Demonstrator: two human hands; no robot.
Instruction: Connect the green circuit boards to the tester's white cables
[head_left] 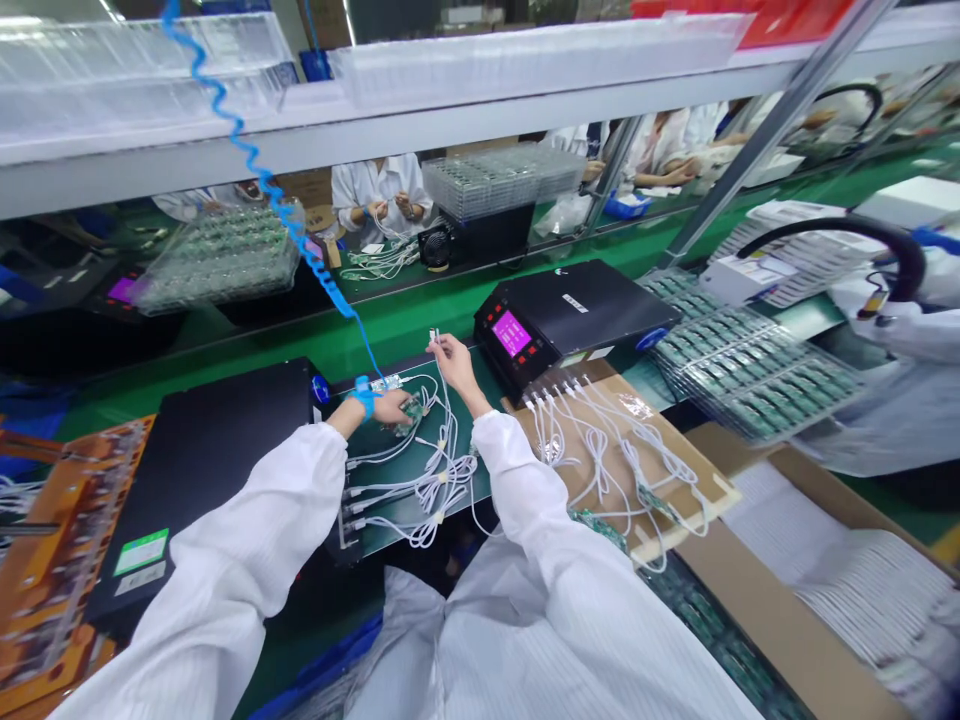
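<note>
My left hand (391, 407), with a blue wrist strap (365, 397) at its wrist, is closed on a small green circuit board (411, 412). To its right and slightly higher, my right hand (454, 362) pinches the plug end of a white cable (434, 338). Bundled white cables (444, 480) lie on the dark green mat (382, 540) below both hands. A silvery piece (388, 382) rests just above my left hand.
A black box with a pink screen (512, 333) stands right, its white cables running over a brown board (712, 500). Another black box (225, 440) is at left. A blue coiled cord (259, 170) hangs down. Trays of circuit boards (765, 375) and a person's sleeve (885, 320) are at right.
</note>
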